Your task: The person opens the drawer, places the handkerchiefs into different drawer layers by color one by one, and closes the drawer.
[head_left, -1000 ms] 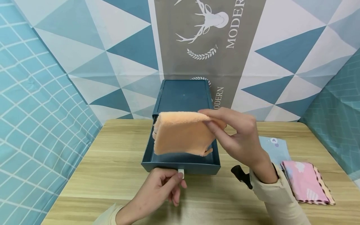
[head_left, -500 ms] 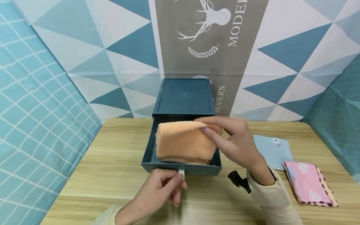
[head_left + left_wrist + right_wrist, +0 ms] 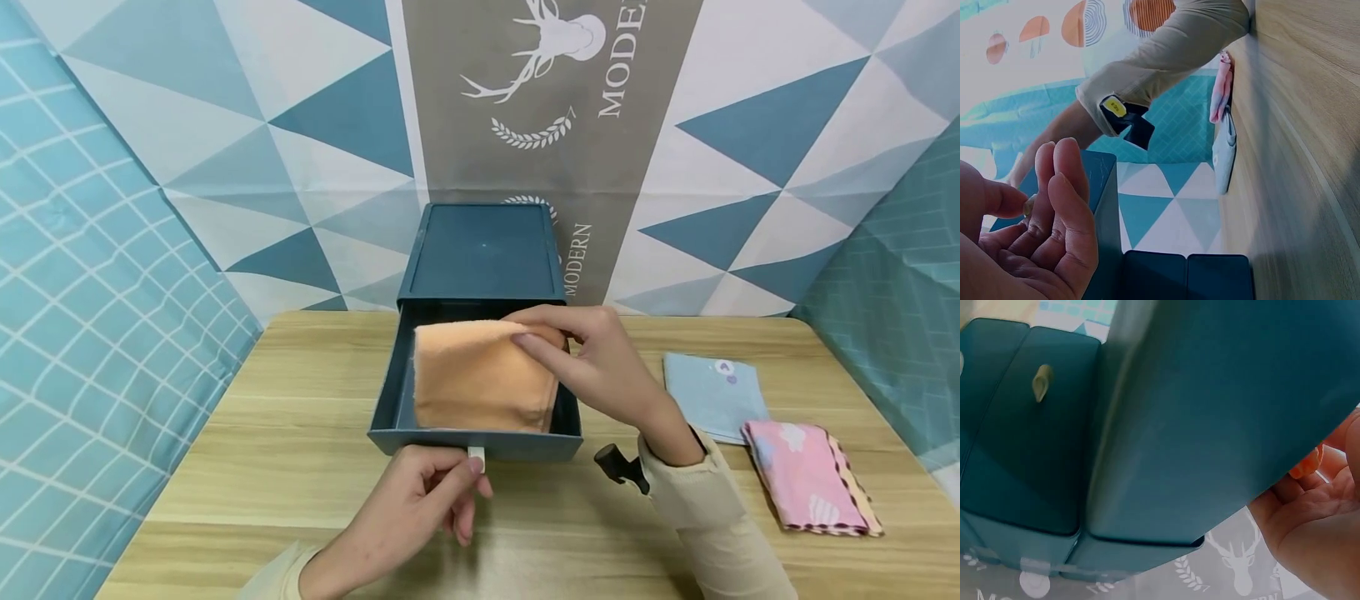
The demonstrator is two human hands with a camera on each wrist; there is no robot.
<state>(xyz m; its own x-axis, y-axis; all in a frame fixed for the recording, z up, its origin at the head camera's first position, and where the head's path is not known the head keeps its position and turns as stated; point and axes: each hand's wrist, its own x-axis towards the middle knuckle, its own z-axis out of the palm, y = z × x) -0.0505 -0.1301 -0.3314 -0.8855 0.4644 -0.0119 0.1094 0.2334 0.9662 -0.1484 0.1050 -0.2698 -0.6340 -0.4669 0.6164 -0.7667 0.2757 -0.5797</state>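
A dark blue drawer (image 3: 480, 445) is pulled out of its box (image 3: 483, 250). Over and partly inside it is a folded orange cloth (image 3: 480, 379), its upper right corner pinched between the thumb and fingers of the right hand (image 3: 600, 362). The left hand (image 3: 416, 508), below the drawer front, pinches the small pale pull tab (image 3: 476, 455). In the left wrist view the left hand (image 3: 1041, 231) has thumb and fingers meeting on the tab. The right wrist view shows the right hand (image 3: 1322, 506) beside the drawer's side (image 3: 1222, 412), with a bit of orange cloth (image 3: 1307, 464) at its fingers.
On the table's right lie a light blue cloth (image 3: 708, 398) and, nearer, a folded pink cloth (image 3: 810, 479). A black wrist mount (image 3: 621, 467) sticks out at the right sleeve. Two more drawer fronts (image 3: 1041, 431) show in the right wrist view. Patterned sheets hang behind.
The right hand has lowered the orange cloth toward and partly into the drawer, moving slightly left. The left hand still pinches the tab. The head view has shifted slightly.
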